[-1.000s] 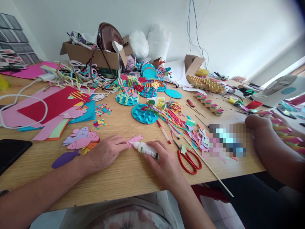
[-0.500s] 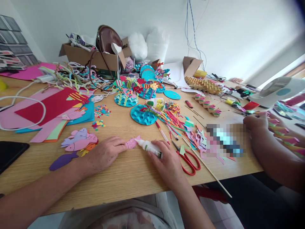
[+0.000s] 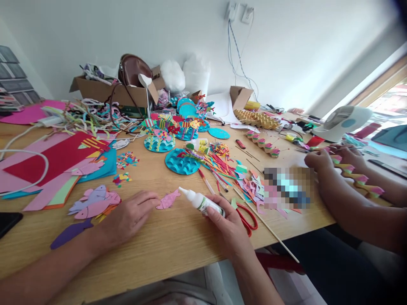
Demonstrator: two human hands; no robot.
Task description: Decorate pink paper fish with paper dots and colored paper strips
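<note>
On the near desk (image 3: 181, 254), my left hand (image 3: 127, 218) keeps its fingers together at the pink fish cutout's (image 3: 169, 199) left end, pinching or not I can't tell, while my right hand (image 3: 230, 226) grips the glue bottle (image 3: 203, 203).

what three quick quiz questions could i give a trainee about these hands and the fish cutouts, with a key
1. Multiple choice: what does the person's right hand hold?
a) a wooden stick
b) a white bottle
c) red-handled scissors

2. True or false: the dark purple fish cutout lies nearer the left hand than the right hand.

3. Short answer: which end of the pink fish cutout at the left fingertips is closest to the tip of the white bottle?

Key: 1. b; 2. true; 3. the tail end.
</note>
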